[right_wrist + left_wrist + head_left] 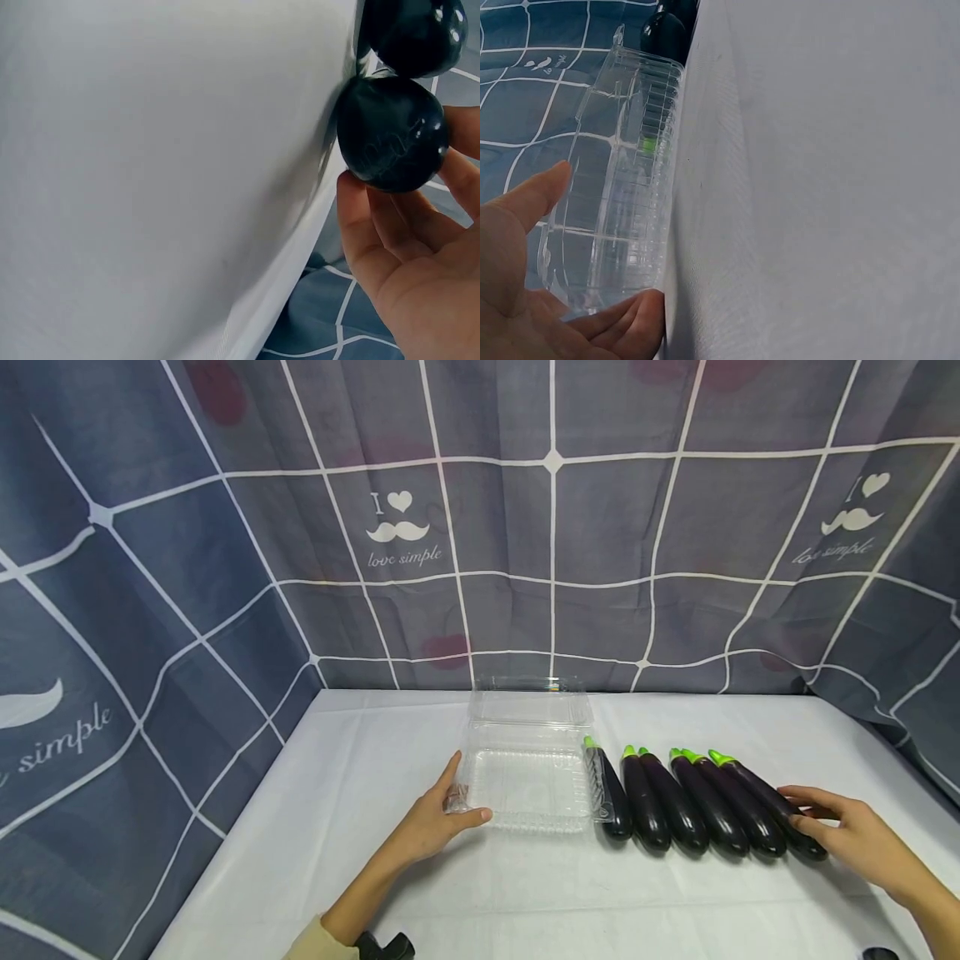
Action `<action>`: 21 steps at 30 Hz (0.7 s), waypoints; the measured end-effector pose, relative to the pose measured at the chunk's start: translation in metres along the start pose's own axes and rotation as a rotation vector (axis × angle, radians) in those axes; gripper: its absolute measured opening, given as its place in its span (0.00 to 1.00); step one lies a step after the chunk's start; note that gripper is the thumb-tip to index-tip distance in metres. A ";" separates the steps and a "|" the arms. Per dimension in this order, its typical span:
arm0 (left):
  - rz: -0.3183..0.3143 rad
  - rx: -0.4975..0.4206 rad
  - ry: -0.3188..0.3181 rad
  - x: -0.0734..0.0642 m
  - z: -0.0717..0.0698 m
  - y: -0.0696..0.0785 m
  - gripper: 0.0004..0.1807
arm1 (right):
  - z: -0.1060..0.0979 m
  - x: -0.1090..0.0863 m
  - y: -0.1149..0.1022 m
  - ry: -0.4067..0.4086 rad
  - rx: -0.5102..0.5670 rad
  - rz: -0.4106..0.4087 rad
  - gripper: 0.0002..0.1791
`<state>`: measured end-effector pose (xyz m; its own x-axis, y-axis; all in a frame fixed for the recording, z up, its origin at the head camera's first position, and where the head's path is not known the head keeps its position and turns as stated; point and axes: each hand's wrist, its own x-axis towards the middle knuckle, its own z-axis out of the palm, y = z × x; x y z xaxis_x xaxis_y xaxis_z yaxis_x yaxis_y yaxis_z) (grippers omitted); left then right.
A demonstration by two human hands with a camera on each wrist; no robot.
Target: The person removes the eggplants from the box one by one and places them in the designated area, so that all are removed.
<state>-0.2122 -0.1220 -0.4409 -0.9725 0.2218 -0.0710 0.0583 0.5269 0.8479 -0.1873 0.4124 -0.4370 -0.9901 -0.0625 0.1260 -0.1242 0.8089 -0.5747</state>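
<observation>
A clear plastic clamshell container (pixel 531 785) lies with its lid raised at the back. My left hand (pixel 435 822) is at its near left corner, thumb spread from the fingers. In the left wrist view, the fingers (pixel 641 322) touch the container's end and the thumb extends beside it. Several dark purple eggplants with green stems lie in a slanted row to the right. At the row's right end, my right hand (pixel 851 835) grips the outermost eggplant (pixel 772 802) near its blunt end. The right wrist view shows thumb and fingers around this eggplant (pixel 394 135).
The leftmost eggplant (pixel 611 793) lies against the container's right side, partly behind its clear plastic. A white cloth (pixel 600 902) covers the table. Grey checked curtains (pixel 495 527) hang behind and at both sides. Dark objects (pixel 386 947) show at the bottom edge near the left wrist.
</observation>
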 end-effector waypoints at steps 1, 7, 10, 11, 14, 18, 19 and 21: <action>-0.002 0.001 0.000 0.000 0.000 0.000 0.57 | 0.000 0.001 -0.001 -0.003 -0.009 0.006 0.21; -0.001 -0.006 0.000 0.000 -0.002 -0.001 0.57 | 0.002 0.003 -0.003 0.010 -0.028 -0.002 0.19; 0.000 -0.015 0.000 0.000 -0.002 -0.002 0.58 | 0.002 0.003 -0.004 0.015 -0.036 -0.004 0.19; 0.001 -0.018 -0.001 -0.001 -0.002 -0.002 0.58 | 0.003 0.003 -0.004 0.016 -0.039 -0.002 0.19; 0.001 -0.018 -0.005 -0.001 -0.002 -0.002 0.57 | 0.003 0.002 -0.004 0.019 -0.039 0.000 0.19; 0.006 -0.017 -0.007 0.000 -0.002 -0.002 0.57 | 0.003 0.001 -0.005 0.041 -0.029 -0.006 0.21; 0.007 -0.016 -0.008 0.001 -0.002 -0.002 0.57 | 0.003 0.001 -0.005 0.051 -0.028 -0.006 0.22; 0.007 -0.018 -0.007 0.001 -0.001 -0.002 0.57 | 0.002 0.001 -0.006 0.061 -0.022 0.005 0.25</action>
<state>-0.2135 -0.1239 -0.4425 -0.9705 0.2312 -0.0684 0.0611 0.5100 0.8580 -0.1875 0.4064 -0.4353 -0.9847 -0.0231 0.1727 -0.1171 0.8218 -0.5576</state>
